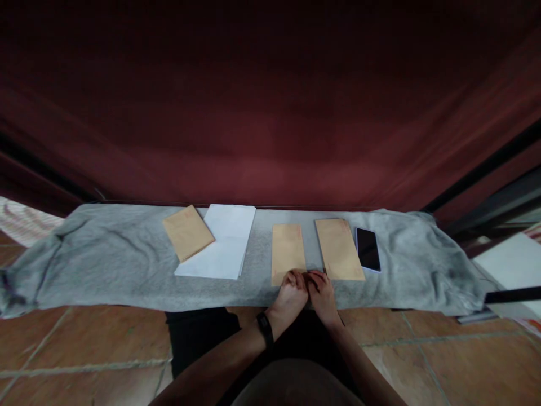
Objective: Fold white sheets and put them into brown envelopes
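Observation:
A brown envelope (288,251) lies upright on the grey cloth in front of me. My left hand (295,288), with a black band on its wrist, rests at its lower right corner, fingers curled. Beside it, touching or nearly so, is my right hand (322,293), its fingers bent in towards the left one. Whatever the fingertips may hold is too small to make out. Just right of my hands sits a stack of brown envelopes (339,249).
White paper sheets (226,242) lie left of centre, partly under another brown envelope stack (189,232). A dark-screened phone (368,249) is at the right. The grey cloth (122,254) covers a narrow surface against a dark red panel (270,141).

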A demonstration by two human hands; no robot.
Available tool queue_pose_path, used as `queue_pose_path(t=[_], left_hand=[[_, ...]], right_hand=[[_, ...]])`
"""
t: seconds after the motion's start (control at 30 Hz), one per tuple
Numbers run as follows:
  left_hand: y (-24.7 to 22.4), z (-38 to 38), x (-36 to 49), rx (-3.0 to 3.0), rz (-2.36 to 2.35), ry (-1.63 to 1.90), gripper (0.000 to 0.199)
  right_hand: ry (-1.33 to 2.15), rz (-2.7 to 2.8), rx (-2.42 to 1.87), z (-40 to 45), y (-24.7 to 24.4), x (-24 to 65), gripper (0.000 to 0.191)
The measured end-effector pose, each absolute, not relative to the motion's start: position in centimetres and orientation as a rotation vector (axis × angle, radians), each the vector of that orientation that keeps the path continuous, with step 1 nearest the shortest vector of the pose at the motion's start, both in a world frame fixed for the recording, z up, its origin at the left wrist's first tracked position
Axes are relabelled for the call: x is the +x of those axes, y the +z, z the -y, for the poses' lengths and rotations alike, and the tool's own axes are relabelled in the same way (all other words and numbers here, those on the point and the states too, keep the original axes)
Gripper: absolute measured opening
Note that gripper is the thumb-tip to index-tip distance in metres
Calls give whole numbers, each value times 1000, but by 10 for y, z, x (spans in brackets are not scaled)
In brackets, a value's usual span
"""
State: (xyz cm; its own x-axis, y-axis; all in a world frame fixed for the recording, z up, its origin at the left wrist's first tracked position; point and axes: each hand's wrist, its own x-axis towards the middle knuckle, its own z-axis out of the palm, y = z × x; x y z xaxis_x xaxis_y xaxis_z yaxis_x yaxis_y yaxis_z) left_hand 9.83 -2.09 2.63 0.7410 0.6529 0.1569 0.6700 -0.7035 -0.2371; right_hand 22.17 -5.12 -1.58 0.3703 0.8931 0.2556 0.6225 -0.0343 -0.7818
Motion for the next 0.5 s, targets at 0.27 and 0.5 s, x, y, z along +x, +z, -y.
queue_pose_path(t=[0.27, 0.5], left_hand=[[40, 7, 116, -2814, 1130, -32, 30], [118, -33, 83, -2802, 1806, -1114, 24]], right_hand=[[553, 1201, -1610, 44, -20, 228, 33], [889, 920, -1467, 46, 4, 227, 54]])
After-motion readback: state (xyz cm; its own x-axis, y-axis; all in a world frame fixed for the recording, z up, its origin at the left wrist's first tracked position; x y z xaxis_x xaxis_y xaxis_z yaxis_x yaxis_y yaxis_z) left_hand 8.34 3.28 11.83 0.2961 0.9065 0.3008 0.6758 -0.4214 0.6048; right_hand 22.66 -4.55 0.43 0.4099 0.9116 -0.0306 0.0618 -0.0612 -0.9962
